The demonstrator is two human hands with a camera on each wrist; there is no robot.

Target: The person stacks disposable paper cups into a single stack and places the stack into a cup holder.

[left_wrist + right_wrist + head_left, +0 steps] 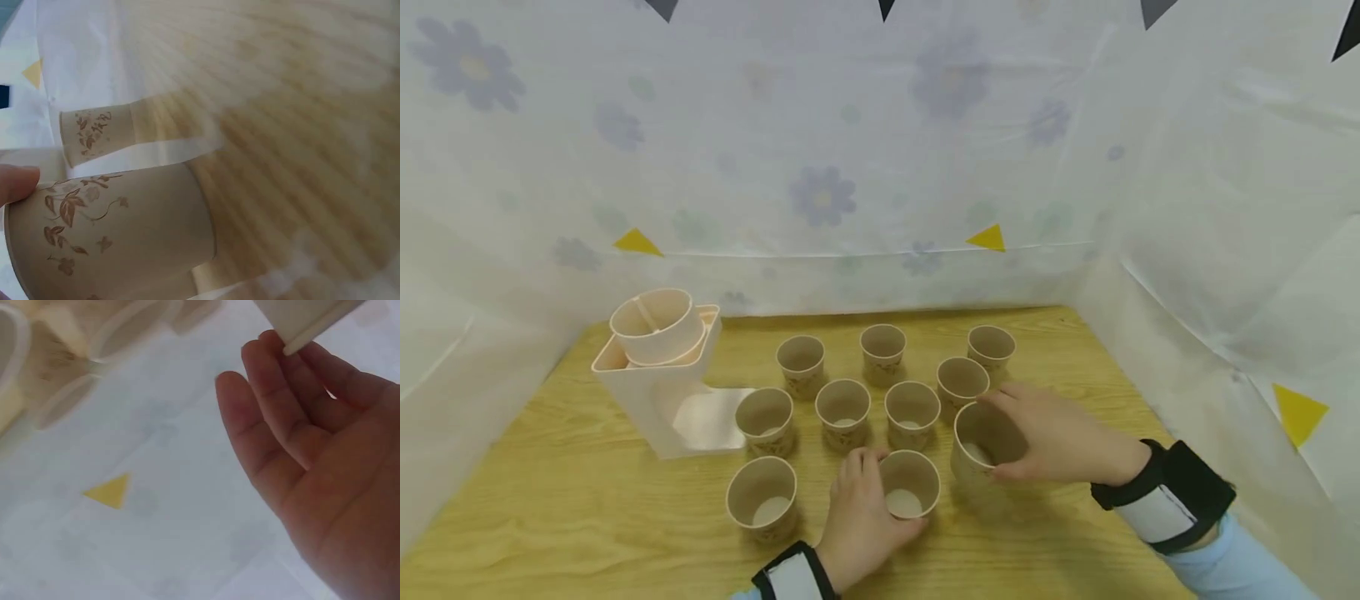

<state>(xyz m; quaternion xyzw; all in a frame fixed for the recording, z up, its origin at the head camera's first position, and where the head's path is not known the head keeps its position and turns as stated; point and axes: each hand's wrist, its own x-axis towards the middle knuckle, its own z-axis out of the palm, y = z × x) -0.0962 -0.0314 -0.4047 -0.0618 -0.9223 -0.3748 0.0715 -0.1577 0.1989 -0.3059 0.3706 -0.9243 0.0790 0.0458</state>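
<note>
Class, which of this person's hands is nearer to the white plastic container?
Left. The left hand grips a cup, in front and to the right of the white plastic container; the right hand grips another cup, farther off to the right.

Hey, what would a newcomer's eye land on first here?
Probably the beige cups standing mouth-up across the middle of the wooden table. Then the left hand grips a front cup, the right hand another cup beside it. A bulky pale container stands at the table's left.
</note>
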